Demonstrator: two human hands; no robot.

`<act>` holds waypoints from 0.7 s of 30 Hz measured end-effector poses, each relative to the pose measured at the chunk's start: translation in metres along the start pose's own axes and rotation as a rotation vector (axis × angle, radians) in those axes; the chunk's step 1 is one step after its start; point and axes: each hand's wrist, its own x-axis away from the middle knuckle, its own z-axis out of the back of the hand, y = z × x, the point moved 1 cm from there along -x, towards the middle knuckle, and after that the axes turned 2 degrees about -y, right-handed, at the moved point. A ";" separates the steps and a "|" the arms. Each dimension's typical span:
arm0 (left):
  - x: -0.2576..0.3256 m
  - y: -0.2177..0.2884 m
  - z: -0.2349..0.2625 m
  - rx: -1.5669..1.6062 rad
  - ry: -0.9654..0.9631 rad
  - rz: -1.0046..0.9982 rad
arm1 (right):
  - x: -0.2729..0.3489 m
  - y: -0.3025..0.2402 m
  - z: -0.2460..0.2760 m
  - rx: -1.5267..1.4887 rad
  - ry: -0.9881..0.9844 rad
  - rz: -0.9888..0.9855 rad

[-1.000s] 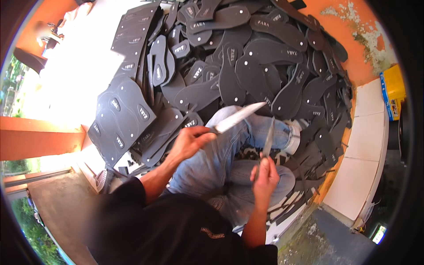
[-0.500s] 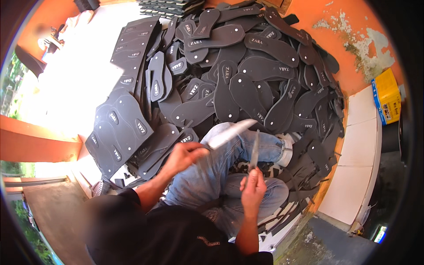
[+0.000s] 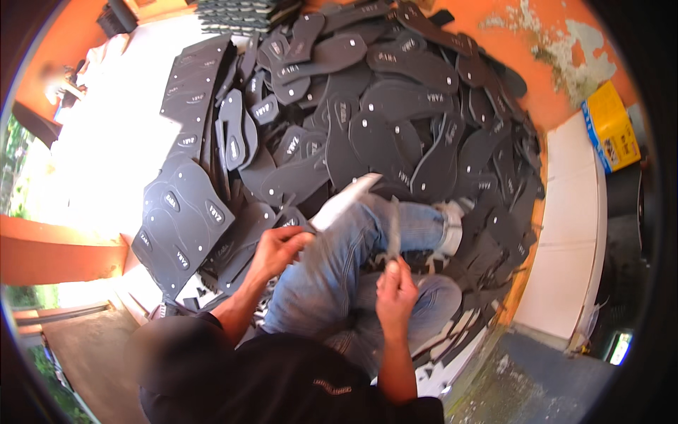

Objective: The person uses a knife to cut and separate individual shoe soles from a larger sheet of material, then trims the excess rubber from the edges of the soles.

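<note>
My left hand is closed round the near end of a broad, pale blade, which slants up and right and tapers to a point. Its handle, if it has one, is hidden by the fingers and motion blur. In my closed right hand a narrow knife points upward, also blurred, its tip a little right of the pale blade. Both hands are above my bent, jeans-clad legs. Beyond the legs rises a heap of black foam sandal soles, oval labels on many of them.
Uncut black sheets with sole outlines lie to the left, and more sheets are stacked behind. Black offcuts surround my legs on the right. A wooden edge and white tiles border the heap, with a yellow-blue package above.
The view has shifted, so the scene sits further left. My left hand has drawn slightly away from the right, with the pale blade. The knife remains in my right hand.
</note>
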 end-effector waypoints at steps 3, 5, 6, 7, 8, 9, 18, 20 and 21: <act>0.020 0.005 -0.019 0.210 -0.300 -0.004 | 0.000 -0.011 -0.021 0.353 0.033 0.375; 0.016 0.011 0.003 0.101 -0.113 0.057 | -0.012 0.007 -0.005 0.391 0.090 0.087; 0.014 0.015 -0.002 0.059 -0.035 -0.053 | -0.015 0.013 -0.001 0.314 0.026 0.074; 0.020 0.004 -0.011 0.014 0.034 -0.109 | -0.005 0.001 -0.003 0.061 -0.120 -0.118; 0.011 -0.005 -0.017 -0.191 0.054 -0.314 | -0.008 -0.015 -0.007 -0.124 -0.232 -0.167; 0.007 -0.018 -0.018 -0.221 0.088 -0.367 | -0.003 -0.023 -0.011 -0.316 -0.337 -0.237; 0.047 -0.164 0.092 -0.221 0.401 0.177 | 0.028 0.099 0.055 -0.184 0.067 -0.369; 0.043 -0.173 0.101 -0.142 0.395 0.214 | 0.036 0.087 0.052 -0.123 0.052 -0.348; 0.040 -0.162 0.099 0.083 0.467 0.275 | 0.039 0.087 0.049 -0.088 0.071 -0.330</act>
